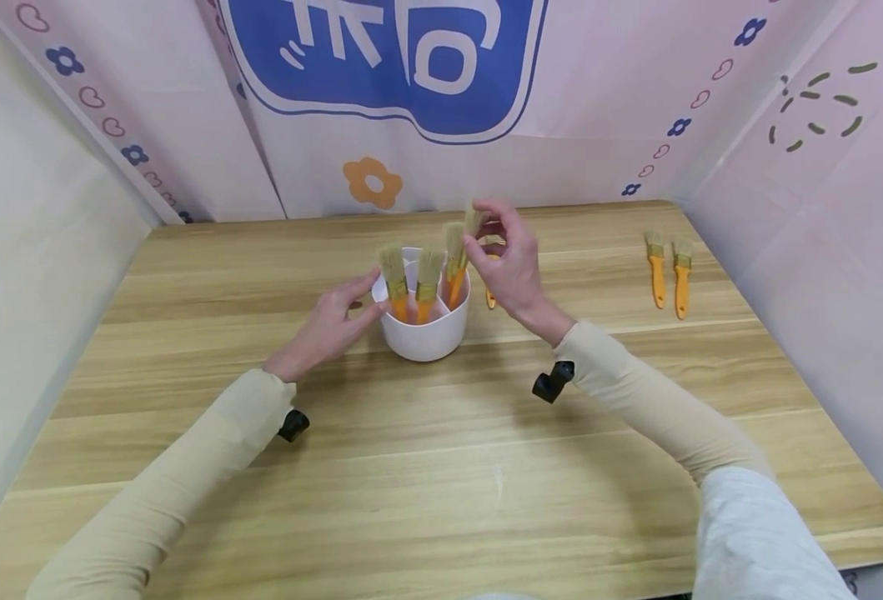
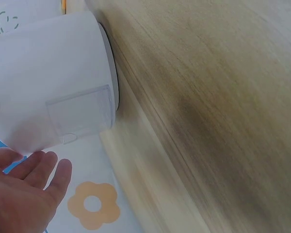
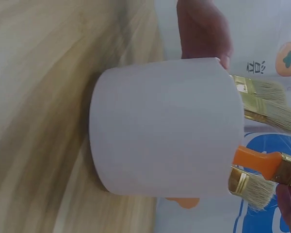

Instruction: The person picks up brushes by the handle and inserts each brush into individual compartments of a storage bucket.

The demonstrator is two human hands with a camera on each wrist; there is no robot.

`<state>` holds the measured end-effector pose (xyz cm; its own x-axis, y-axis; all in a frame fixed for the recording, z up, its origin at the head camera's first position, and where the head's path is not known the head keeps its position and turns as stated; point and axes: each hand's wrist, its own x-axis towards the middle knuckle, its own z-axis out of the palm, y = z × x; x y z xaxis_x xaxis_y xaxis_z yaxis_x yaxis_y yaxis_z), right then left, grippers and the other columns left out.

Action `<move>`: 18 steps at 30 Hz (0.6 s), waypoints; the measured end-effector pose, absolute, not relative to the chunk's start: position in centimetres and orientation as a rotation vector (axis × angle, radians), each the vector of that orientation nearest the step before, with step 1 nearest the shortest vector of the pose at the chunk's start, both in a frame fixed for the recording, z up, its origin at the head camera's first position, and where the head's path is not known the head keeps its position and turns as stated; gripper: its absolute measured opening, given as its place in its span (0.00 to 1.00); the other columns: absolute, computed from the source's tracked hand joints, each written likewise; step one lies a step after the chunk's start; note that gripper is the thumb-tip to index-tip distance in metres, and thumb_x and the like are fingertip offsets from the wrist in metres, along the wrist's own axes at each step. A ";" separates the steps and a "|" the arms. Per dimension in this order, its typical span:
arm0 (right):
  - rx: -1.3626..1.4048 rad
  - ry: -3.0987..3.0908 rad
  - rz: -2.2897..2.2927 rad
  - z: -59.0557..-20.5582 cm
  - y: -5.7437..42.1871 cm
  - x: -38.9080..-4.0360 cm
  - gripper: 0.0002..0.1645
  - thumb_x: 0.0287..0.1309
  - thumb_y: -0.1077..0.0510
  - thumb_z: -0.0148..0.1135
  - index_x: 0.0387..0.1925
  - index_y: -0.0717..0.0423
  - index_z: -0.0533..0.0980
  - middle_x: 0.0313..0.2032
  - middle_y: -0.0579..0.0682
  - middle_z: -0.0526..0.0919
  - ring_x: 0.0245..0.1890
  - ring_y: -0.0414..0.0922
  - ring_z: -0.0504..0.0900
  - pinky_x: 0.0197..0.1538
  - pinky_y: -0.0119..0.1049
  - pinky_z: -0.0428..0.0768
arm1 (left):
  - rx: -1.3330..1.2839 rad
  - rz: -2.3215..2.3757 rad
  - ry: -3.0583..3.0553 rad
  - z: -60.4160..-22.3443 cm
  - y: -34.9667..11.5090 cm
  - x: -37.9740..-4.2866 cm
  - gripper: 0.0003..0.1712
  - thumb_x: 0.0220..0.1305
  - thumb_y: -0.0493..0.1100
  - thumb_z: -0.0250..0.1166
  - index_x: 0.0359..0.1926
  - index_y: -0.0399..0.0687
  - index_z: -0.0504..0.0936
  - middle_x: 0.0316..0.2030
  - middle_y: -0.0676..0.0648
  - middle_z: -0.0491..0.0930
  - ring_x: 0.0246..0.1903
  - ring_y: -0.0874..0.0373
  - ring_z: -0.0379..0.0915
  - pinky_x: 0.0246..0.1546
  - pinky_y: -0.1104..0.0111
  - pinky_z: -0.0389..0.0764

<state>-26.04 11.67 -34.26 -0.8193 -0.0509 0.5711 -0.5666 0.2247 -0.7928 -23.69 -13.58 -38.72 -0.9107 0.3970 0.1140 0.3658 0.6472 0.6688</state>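
A white divided utensil holder [image 1: 423, 340] stands upright on the wooden table, with several paintbrushes in it, bristles up. Two of these, a left paintbrush [image 1: 393, 271] and a middle paintbrush [image 1: 428, 275], fill the front compartment; another paintbrush [image 1: 454, 250] leans in the right one. My left hand [image 1: 328, 321] steadies the holder at its left side, fingers and thumb about the rim. Near the right rim, my right hand [image 1: 507, 258] pinches a paintbrush by its upper part; its orange handle [image 3: 254, 161] points down at the holder's mouth in the right wrist view.
Two paintbrushes with orange handles lie side by side at the table's right, a left one [image 1: 657, 271] and a right one [image 1: 682, 279]. Behind my right hand an orange handle [image 1: 491, 293] shows on the table. Printed white sheets [image 1: 576, 167] wall the table's back and sides.
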 end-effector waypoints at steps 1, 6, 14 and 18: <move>0.569 -2.088 1.629 -34.4 11.6 -26.0 0.23 0.53 0.69 0.60 0.53 0.66 0.70 0.42 0.62 0.75 0.38 0.48 0.79 0.37 0.29 0.82 | 0.647 1.130 2.809 -38.7 -13.5 -23.7 0.38 0.67 0.58 0.51 0.71 0.46 0.54 0.70 0.41 0.57 0.68 0.45 0.58 0.61 0.52 0.71; 0.574 -2.156 1.625 -35.2 11.4 -25.6 0.25 0.54 0.69 0.61 0.55 0.66 0.69 0.43 0.63 0.74 0.41 0.52 0.79 0.40 0.41 0.84 | 0.642 1.128 2.807 -38.7 -13.4 -23.6 0.38 0.68 0.57 0.51 0.71 0.45 0.54 0.71 0.42 0.56 0.68 0.46 0.57 0.61 0.52 0.71; 0.620 -2.188 1.559 -36.1 11.2 -25.4 0.23 0.53 0.70 0.61 0.53 0.66 0.70 0.42 0.62 0.74 0.40 0.52 0.79 0.40 0.39 0.85 | 0.628 1.117 2.808 -38.6 -13.4 -23.5 0.38 0.67 0.59 0.51 0.71 0.46 0.53 0.71 0.42 0.55 0.68 0.45 0.57 0.61 0.51 0.71; 0.630 -2.198 1.526 -36.3 11.2 -25.3 0.23 0.53 0.69 0.61 0.53 0.65 0.70 0.41 0.62 0.75 0.39 0.52 0.80 0.39 0.39 0.85 | 0.642 1.124 2.811 -38.7 -13.4 -23.5 0.38 0.68 0.58 0.51 0.71 0.45 0.53 0.70 0.42 0.56 0.68 0.45 0.57 0.61 0.50 0.71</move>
